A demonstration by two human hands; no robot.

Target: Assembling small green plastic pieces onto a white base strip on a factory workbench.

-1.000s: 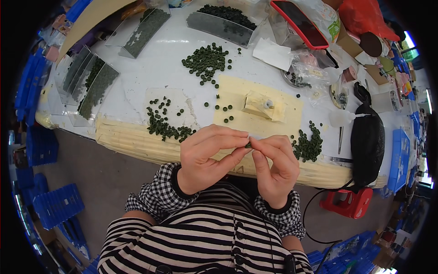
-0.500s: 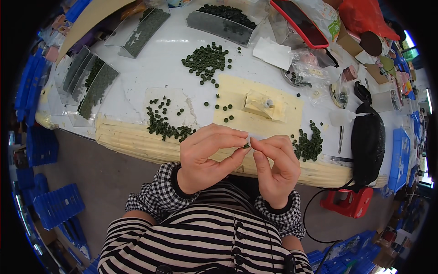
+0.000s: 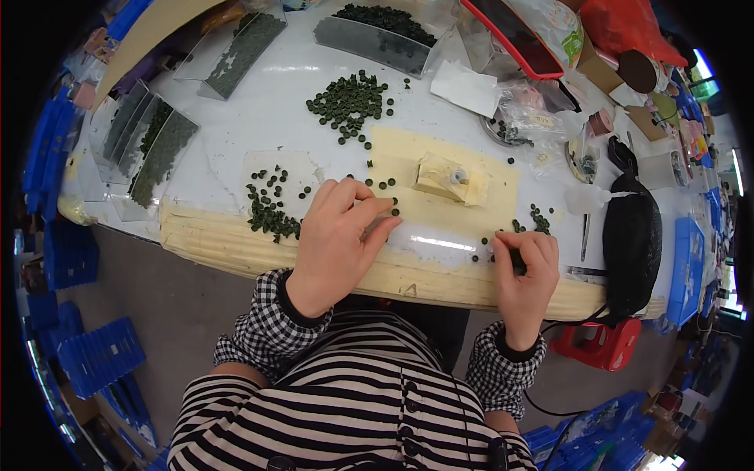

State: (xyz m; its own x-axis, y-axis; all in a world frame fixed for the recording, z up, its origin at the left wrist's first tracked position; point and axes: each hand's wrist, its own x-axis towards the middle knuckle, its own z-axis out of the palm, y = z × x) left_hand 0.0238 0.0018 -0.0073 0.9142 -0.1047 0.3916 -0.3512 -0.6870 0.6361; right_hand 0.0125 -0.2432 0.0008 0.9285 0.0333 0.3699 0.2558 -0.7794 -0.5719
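My left hand point(image 3: 336, 239) is low over the near side of the table, thumb and forefinger closed around a small round dark green piece point(image 3: 396, 212). Another such piece lies right beside the forefinger tip. To the right, my right hand point(image 3: 529, 271) reaches down among a small pile of the same green pieces point(image 3: 539, 220), fingers curled and tips together; whatever they pinch is too small to make out. Between the hands and farther back stands a small tape-wrapped block point(image 3: 448, 179) with a metal tip, on a yellowish sheet point(image 3: 385, 149).
A larger heap of green pieces point(image 3: 349, 102) lies farther back, and another point(image 3: 271, 218) beyond my left hand's wrist. Clear trays point(image 3: 161, 153) of pieces stand left and at the back. Tweezers point(image 3: 585, 237) and a black bag point(image 3: 631, 243) lie right; a red-cased phone point(image 3: 514, 39) leans behind.
My hands have parted from where they met at a small green piece. The left has moved slightly forward and left to a piece on the table, the right sideways to the right pile.
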